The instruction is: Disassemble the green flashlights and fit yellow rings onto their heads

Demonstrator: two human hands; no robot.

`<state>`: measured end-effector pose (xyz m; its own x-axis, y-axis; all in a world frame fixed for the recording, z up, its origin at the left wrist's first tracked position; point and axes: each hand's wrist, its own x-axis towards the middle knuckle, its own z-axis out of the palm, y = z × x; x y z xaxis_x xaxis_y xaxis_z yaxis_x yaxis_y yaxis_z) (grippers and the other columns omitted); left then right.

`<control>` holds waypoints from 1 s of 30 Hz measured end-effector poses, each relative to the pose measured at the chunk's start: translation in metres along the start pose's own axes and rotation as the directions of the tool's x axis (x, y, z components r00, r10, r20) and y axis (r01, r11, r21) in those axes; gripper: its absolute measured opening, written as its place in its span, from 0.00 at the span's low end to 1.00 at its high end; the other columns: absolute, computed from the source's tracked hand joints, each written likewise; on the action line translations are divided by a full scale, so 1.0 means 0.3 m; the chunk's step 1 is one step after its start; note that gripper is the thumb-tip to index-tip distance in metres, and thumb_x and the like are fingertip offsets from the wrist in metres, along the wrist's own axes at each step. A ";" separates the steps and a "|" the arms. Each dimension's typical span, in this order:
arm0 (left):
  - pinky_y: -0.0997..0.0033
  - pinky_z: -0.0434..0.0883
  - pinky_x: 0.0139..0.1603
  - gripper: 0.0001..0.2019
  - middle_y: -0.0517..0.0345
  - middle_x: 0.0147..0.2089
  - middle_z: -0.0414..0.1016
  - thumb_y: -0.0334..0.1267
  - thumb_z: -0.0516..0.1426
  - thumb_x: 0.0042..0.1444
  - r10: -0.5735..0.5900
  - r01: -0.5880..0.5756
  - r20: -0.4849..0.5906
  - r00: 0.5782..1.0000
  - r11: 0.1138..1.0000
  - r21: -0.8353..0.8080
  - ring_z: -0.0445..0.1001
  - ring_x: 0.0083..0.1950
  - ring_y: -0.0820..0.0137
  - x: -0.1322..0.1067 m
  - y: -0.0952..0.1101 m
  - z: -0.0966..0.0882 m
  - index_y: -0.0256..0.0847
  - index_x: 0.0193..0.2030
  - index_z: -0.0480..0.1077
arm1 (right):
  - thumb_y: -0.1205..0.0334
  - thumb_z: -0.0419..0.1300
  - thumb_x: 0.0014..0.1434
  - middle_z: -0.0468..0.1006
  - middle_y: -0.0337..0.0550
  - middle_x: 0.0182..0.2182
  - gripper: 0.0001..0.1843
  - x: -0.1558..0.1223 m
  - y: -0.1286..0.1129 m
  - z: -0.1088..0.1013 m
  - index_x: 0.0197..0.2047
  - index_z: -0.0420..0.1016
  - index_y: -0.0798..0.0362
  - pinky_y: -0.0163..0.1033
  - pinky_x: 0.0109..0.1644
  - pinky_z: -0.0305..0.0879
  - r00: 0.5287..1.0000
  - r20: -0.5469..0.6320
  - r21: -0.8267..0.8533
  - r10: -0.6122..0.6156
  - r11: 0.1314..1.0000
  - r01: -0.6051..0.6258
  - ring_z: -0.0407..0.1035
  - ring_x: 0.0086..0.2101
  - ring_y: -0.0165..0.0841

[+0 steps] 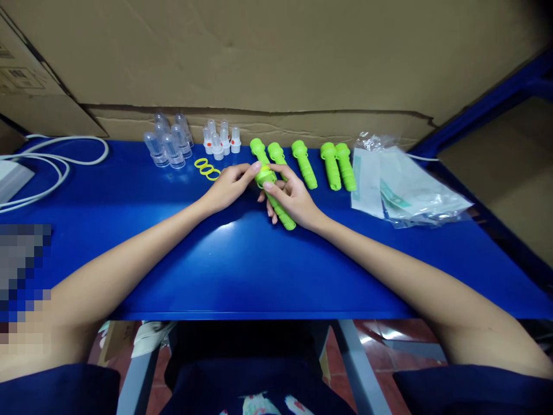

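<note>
My right hand (292,199) is wrapped round a green plastic torch body (280,212), which lies tilted over the blue table (242,271). Its wide head points toward the far left. My left hand (230,185) pinches at that head with fingertips, where a yellow ring (264,169) sits. Behind my hands several more green torch bodies (304,163) lie in a row. Three loose yellow rings (207,169) rest just left of my left hand.
Clear plastic caps (169,145) and small white parts with red dots (221,139) stand at the back. Clear plastic bags (401,187) lie at the right. White cables (56,164) and a white box (11,177) are at the far left. Cardboard (268,57) walls the back.
</note>
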<state>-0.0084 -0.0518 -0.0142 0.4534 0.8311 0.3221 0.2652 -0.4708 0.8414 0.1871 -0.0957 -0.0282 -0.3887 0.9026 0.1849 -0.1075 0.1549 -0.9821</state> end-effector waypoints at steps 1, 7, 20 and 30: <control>0.66 0.66 0.43 0.35 0.57 0.32 0.74 0.74 0.50 0.67 -0.008 0.008 -0.007 1.000 0.999 -0.036 0.70 0.36 0.69 0.002 0.002 0.002 0.39 0.34 0.72 | 0.34 0.72 0.61 0.79 0.29 0.31 0.41 -0.004 -0.001 0.004 0.62 0.56 0.44 0.36 0.17 0.73 1.000 0.003 -0.013 -0.004 1.000 0.004 0.73 0.19 0.30; 0.67 0.70 0.48 0.33 0.57 0.33 0.78 0.72 0.60 0.61 -0.029 0.037 0.034 0.999 0.958 -0.283 0.75 0.39 0.68 0.003 0.024 0.009 0.38 0.37 0.74 | 0.34 0.73 0.60 0.78 0.31 0.32 0.43 -0.010 -0.006 0.010 0.63 0.54 0.43 0.34 0.14 0.67 0.998 -0.057 -0.075 -0.020 0.997 0.015 0.70 0.18 0.28; 0.66 0.74 0.49 0.35 0.55 0.32 0.80 0.75 0.59 0.59 0.019 0.002 0.072 0.997 0.962 -0.273 0.79 0.40 0.66 -0.007 0.037 0.019 0.38 0.38 0.74 | 0.35 0.71 0.62 0.77 0.31 0.32 0.43 -0.023 -0.018 0.015 0.67 0.54 0.42 0.32 0.14 0.66 0.998 -0.051 -0.128 -0.047 0.991 0.041 0.68 0.17 0.26; 0.67 0.71 0.44 0.35 0.53 0.34 0.80 0.74 0.59 0.60 -0.013 0.021 0.039 0.999 0.976 -0.217 0.76 0.38 0.68 -0.009 0.029 0.009 0.37 0.36 0.75 | 0.34 0.70 0.62 0.78 0.33 0.32 0.39 -0.029 -0.034 0.032 0.64 0.59 0.43 0.34 0.14 0.68 0.997 -0.066 -0.156 -0.042 0.987 0.031 0.69 0.18 0.27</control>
<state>-0.0051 -0.0590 -0.0090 0.4824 0.8252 0.2938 0.0838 -0.3773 0.9223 0.1828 -0.1090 -0.0193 -0.3223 0.9200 0.2231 0.0242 0.2436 -0.9696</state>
